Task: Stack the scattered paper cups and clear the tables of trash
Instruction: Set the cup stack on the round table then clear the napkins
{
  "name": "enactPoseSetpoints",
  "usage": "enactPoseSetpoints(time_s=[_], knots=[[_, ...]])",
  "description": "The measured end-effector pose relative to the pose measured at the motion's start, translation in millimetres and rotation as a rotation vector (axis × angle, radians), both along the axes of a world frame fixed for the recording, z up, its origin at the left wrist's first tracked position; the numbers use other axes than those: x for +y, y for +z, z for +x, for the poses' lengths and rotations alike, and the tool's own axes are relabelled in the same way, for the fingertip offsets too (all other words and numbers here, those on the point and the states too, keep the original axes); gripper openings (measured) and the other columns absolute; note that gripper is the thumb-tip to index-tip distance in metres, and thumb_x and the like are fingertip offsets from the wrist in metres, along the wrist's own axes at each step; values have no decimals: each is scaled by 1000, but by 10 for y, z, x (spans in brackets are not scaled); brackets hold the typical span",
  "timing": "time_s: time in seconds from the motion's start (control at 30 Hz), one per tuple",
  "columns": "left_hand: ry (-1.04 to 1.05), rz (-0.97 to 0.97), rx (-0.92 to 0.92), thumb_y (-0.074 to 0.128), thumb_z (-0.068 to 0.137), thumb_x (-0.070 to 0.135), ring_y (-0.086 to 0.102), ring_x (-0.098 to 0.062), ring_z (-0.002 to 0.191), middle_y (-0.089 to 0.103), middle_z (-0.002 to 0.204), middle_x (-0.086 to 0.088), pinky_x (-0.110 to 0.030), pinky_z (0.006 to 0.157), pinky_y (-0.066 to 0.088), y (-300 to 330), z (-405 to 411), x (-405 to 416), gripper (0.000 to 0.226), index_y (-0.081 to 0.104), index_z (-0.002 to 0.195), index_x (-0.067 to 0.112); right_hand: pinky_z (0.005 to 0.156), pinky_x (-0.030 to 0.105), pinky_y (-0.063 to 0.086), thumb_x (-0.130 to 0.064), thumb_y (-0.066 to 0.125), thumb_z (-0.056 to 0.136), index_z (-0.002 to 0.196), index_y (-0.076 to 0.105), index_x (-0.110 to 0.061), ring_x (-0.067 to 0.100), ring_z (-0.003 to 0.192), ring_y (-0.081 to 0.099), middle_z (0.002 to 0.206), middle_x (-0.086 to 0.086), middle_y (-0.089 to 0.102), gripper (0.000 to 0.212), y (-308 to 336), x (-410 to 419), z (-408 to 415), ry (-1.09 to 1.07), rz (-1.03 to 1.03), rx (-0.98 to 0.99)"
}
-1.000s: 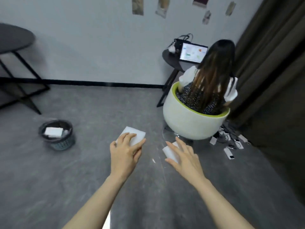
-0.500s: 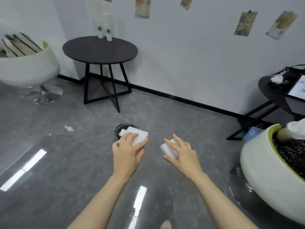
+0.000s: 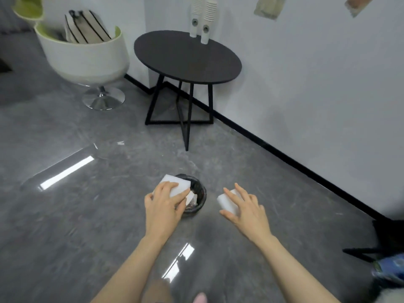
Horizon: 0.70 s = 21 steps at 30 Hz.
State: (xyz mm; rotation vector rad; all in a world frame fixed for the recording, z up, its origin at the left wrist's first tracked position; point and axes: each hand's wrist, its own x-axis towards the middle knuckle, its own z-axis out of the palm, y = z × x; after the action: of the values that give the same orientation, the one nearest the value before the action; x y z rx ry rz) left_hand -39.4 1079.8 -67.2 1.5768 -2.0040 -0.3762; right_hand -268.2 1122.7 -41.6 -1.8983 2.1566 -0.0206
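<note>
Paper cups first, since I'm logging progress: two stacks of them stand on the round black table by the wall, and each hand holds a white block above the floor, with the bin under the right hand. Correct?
Not quite: in the head view the bin sits under the left hand and its white block, not the right hand. The two paper cup stacks do stand on the round black table, and the right hand holds the other white block above the floor.

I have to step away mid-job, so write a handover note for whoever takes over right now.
Left hand grips a white block, held over the bin.
Right hand grips a second white block, right of the bin.
Two cup stacks stand on the round table.
Done: cups stacked.
Left: drop both blocks in the bin, which already holds trash.
</note>
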Motion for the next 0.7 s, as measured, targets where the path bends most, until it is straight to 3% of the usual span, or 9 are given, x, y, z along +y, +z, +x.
enactPoseSetpoints(time_s=[0.23,0.6,0.7], knots=[[62,99,-47,84,71,20,62,-28,103,68,104,-4,-44,75,42,-546,135,-1232,29,77,95,34,99,43,39,-69,42,86,147,18,-46,21,136,28,159,-13,8,70,-664,-1157,36,-33,112,-37],[-227,188,-205,90,59,24,66,-29,96,69,101,-4,-41,66,46,-2090,-76,-2752,39,77,94,32,102,41,40,-68,46,85,148,12,-46,21,135,28,159,-17,1,75,-2264,-2449,53,-249,245,-205],[-299,178,-217,83,65,27,66,-28,97,69,101,-4,-42,67,47,-2683,-187,-2971,30,77,94,31,103,42,37,-67,47,85,148,10,-46,22,137,25,159,-18,0,77,-2888,-2710,32,-254,277,-228]])
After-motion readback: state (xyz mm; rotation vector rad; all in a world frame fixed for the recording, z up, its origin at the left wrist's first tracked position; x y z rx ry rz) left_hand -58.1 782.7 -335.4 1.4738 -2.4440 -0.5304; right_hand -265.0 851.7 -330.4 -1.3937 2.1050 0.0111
